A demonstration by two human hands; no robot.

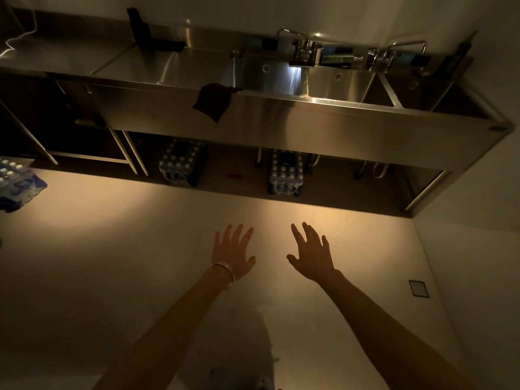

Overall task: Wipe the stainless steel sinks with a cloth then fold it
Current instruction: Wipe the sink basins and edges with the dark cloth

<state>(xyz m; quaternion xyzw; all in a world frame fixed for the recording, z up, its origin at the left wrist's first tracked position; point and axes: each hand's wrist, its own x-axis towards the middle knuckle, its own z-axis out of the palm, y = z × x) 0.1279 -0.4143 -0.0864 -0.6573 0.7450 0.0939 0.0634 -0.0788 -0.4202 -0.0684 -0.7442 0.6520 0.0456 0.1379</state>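
Dark cloth [213, 102] is draped over the front rim of the steel sinks [309, 101], right where the flat draining board [168, 66] meets the leftmost basin. A bit lies on top of the rim; the rest hangs down the front, one corner lowest. 3 basins in a row, the rightmost in shadow. 2 taps on the back ledge: one [305, 47] btwn the 1st and 2nd basin, the other [385, 53] btwn the 2nd and 3rd. Small dark items sit along the ledge near the taps, too dim to name. A black upright object [140, 29] stands at the back of the draining board.

Under the unit, on the floor [112, 249]: 2 wrapped packs of water bottles, one [181, 161] below the cloth and one [287, 171] further right, plus pipes and steel legs. A 3rd pack [14, 178] shows at the left edge. Small square plate [419, 289] is set in the floor, right side.

Left hand [232, 253] and right hand [311, 254] reach fwd over bare floor, side by side, not touching each other. Backs up, fingers [237, 237] spread wide on both, holding nothing. Both are well apart from the cloth and sinks. Bangles [225, 273] on the left wrist. Light is v. dim and warm.
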